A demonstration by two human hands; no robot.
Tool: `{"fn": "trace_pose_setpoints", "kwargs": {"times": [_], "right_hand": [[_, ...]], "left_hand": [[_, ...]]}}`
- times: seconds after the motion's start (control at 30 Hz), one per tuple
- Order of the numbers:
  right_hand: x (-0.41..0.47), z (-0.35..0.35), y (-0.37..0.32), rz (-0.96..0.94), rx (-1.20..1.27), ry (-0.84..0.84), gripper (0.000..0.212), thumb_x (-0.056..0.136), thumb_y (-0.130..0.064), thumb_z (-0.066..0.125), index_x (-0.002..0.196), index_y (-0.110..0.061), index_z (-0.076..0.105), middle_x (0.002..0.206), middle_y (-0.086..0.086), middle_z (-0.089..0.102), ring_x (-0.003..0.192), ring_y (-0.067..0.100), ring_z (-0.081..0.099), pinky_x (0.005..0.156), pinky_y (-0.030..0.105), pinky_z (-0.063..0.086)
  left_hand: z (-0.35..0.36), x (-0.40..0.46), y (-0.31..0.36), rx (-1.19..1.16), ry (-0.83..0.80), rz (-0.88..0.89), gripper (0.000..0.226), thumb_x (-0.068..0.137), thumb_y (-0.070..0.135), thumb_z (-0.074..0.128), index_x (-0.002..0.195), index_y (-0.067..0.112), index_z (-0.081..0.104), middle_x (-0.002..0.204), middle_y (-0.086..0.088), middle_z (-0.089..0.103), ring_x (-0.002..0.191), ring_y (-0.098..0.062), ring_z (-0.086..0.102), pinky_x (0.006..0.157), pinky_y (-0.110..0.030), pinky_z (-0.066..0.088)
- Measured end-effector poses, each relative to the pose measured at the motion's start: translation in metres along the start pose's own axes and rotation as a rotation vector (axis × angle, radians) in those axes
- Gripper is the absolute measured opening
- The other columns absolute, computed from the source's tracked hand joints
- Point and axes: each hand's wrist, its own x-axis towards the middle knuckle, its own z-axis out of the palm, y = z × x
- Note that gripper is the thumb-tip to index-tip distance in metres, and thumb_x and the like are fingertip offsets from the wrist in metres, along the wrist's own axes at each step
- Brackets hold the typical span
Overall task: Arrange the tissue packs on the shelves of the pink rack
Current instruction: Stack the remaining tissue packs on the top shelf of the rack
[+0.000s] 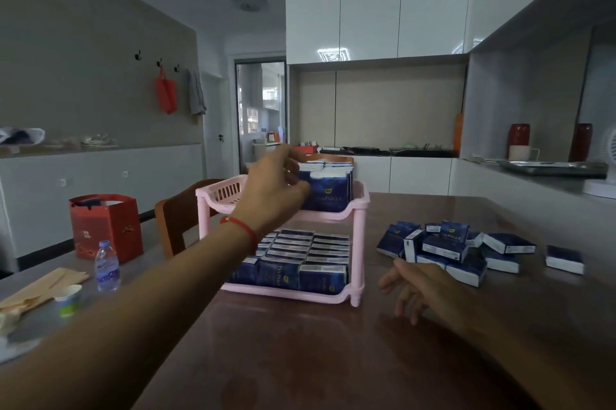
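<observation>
Pink rack [356,243]: two shelves, long axis left-right across table [300,343]. Tissue packs on upper shelf [328,189] stand upright, faces toward camera, just right of left hand [276,186]. Left hand's fingers curled at leftmost upright pack, apparently pinching it; blur hides contact. Right hand [423,289] relaxed, loosely spread, holds nothing. Loose pile [446,248] lies just beyond it. Packs dark blue, white ends.

There is just one camera, worn on the person's head. It looks forward and a bit down across the brown tabletop [300,343]. Both arms reach out from the bottom of the view. The pink rack [356,243] is close in front, and the kitchen wall is far behind it.
</observation>
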Motion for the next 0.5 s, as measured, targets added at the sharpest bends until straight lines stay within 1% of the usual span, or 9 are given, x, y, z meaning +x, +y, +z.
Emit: {"fn": "trace_pose_setpoints", "kwargs": {"times": [0.1,0.17,0.2,0.27,0.3,0.33,0.37,0.4,0.5], "right_hand": [[0.001,-0.003,0.002,0.018,-0.033,0.034,0.047,0.102,-0.047,0.040,0.094,-0.016,0.076,0.090,0.001,0.075,0.074,0.028,0.072,0.060,0.035,0.056],[0.002,-0.008,0.007,-0.010,-0.093,0.114,0.038,0.103,-0.040,0.044,0.091,-0.021,0.075,0.087,-0.001,0.074,0.076,0.022,0.070,0.064,0.033,0.055],[0.004,-0.014,0.012,-0.051,-0.189,0.188,0.031,0.103,-0.035,0.049,0.089,-0.024,0.074,0.085,-0.004,0.073,0.077,0.017,0.069,0.068,0.030,0.054],[0.011,-0.031,0.023,-0.094,-0.423,0.393,0.013,0.098,-0.025,0.059,0.094,-0.027,0.072,0.095,-0.009,0.070,0.087,0.009,0.064,0.077,0.028,0.052],[0.014,-0.041,0.030,-0.063,-0.522,0.502,0.010,0.093,-0.021,0.065,0.101,-0.024,0.071,0.103,-0.005,0.068,0.093,0.011,0.063,0.083,0.031,0.052],[0.018,-0.051,0.038,-0.005,-0.603,0.596,0.020,0.088,-0.018,0.070,0.108,-0.019,0.071,0.110,0.001,0.066,0.100,0.017,0.062,0.087,0.036,0.052],[0.020,-0.061,0.046,0.058,-0.673,0.646,0.030,0.083,-0.016,0.072,0.113,-0.015,0.069,0.116,0.007,0.063,0.107,0.025,0.060,0.091,0.039,0.051],[0.021,-0.068,0.052,0.123,-0.736,0.639,0.037,0.081,-0.018,0.072,0.117,-0.011,0.066,0.121,0.011,0.060,0.113,0.030,0.057,0.094,0.041,0.050],[0.017,-0.074,0.064,0.272,-0.804,0.471,0.054,0.088,-0.030,0.070,0.136,-0.014,0.052,0.139,0.013,0.054,0.125,0.031,0.052,0.101,0.039,0.047]], "left_hand": [[0.009,-0.008,0.000,-0.116,-0.044,-0.038,0.041,0.089,0.004,0.065,0.125,0.020,0.053,0.110,0.002,0.061,0.097,-0.012,0.063,0.055,-0.009,0.052],[0.012,-0.014,0.000,-0.145,0.005,-0.046,0.044,0.088,0.004,0.064,0.127,0.018,0.051,0.115,0.000,0.060,0.101,-0.014,0.063,0.063,-0.015,0.056],[0.013,-0.019,-0.001,-0.115,0.073,-0.007,0.043,0.087,0.003,0.064,0.126,0.016,0.051,0.116,-0.001,0.059,0.100,-0.014,0.062,0.069,-0.020,0.057],[0.016,-0.038,0.001,-0.018,0.242,0.185,0.038,0.081,-0.001,0.062,0.116,0.011,0.053,0.112,-0.005,0.057,0.092,-0.015,0.058,0.076,-0.026,0.055],[0.020,-0.052,0.004,0.025,0.281,0.305,0.035,0.079,-0.002,0.061,0.110,0.009,0.053,0.108,-0.006,0.055,0.089,-0.015,0.054,0.075,-0.025,0.051],[0.026,-0.067,0.008,0.059,0.269,0.411,0.032,0.077,-0.002,0.059,0.106,0.009,0.054,0.105,-0.006,0.053,0.088,-0.014,0.051,0.073,-0.023,0.047],[0.033,-0.081,0.012,0.084,0.211,0.498,0.030,0.075,0.001,0.057,0.104,0.009,0.054,0.104,-0.005,0.053,0.089,-0.014,0.049,0.073,-0.022,0.045],[0.042,-0.094,0.016,0.100,0.122,0.564,0.029,0.074,0.005,0.056,0.103,0.011,0.056,0.104,-0.004,0.053,0.090,-0.015,0.049,0.073,-0.025,0.045],[0.077,-0.117,0.024,0.141,-0.184,0.640,0.034,0.073,0.010,0.061,0.106,0.018,0.058,0.106,0.001,0.053,0.091,-0.016,0.052,0.074,-0.035,0.050]]}}
